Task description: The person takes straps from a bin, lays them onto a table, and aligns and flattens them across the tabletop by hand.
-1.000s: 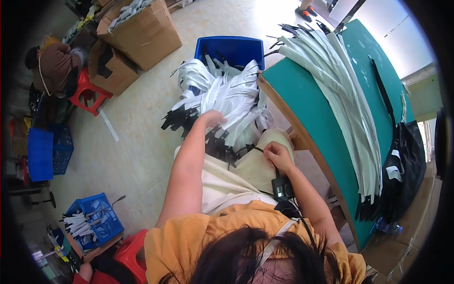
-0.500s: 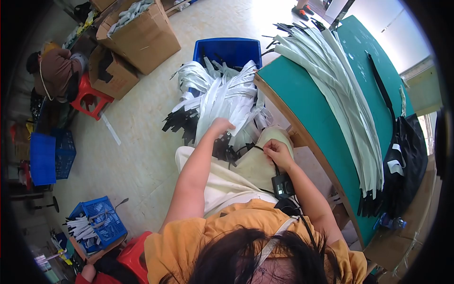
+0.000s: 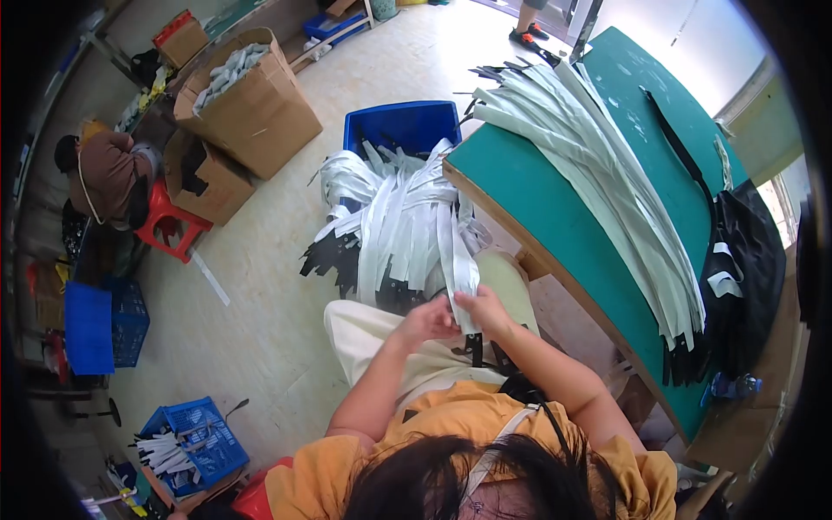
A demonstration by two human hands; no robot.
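Observation:
Over my lap, my right hand (image 3: 487, 314) pinches a long white strip (image 3: 463, 274) close to its black end. My left hand (image 3: 425, 324) has its fingers curled in at the strip's left edge, and the two hands almost meet. The far part of that strip runs up into a heap of white strips (image 3: 394, 221) with black ends. This heap drapes over the front of a blue bin (image 3: 401, 120) on the floor.
To the right, a green-topped table (image 3: 520, 178) bears a long bundle of white strips (image 3: 598, 165) and a black bag (image 3: 745, 260). Cardboard boxes (image 3: 260, 130), a red stool (image 3: 169, 221) with a person seated, and blue crates (image 3: 208, 438) stand to the left.
My left hand has come back from the heap toward my lap. My right hand has left the black cord and now grips the strip beside it. The view has shifted slightly.

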